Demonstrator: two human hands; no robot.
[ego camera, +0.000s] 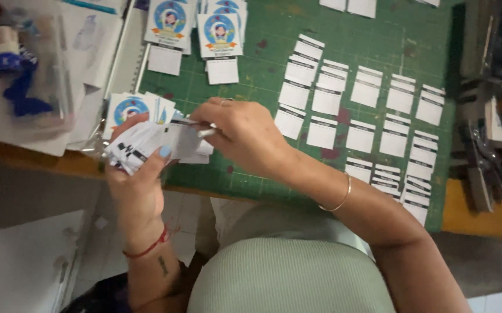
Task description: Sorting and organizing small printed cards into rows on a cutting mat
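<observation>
A fanned stack of small white cards (146,145) is held in the left hand (138,185), the fingers curled up around its lower edge and the thumb pressed on top, so the grip is clenched on the stack at the near edge of the green cutting mat (274,35). The right hand (245,133) is laid over the stack's right end, its fingertips pinched on the edge of the topmost card; whether that card is fully lifted free cannot be told. To the right, many white cards with dark header strips (367,122) are already laid out on the mat in rough rows and columns, each apart from its neighbour, with a denser, overlapping cluster (404,188) near the mat's lower right corner. At the top of the mat, cards with a round blue picture (219,35) are set above plain white slips, and more of the blue-picture cards (132,107) lie just beyond the left hand. By the look of it, a good share of the laying out is done, yet a thick stack is left in the hand and bare mat is left between the rows. Tools (494,139) are gathered at the table's right edge, well apart from both hands
</observation>
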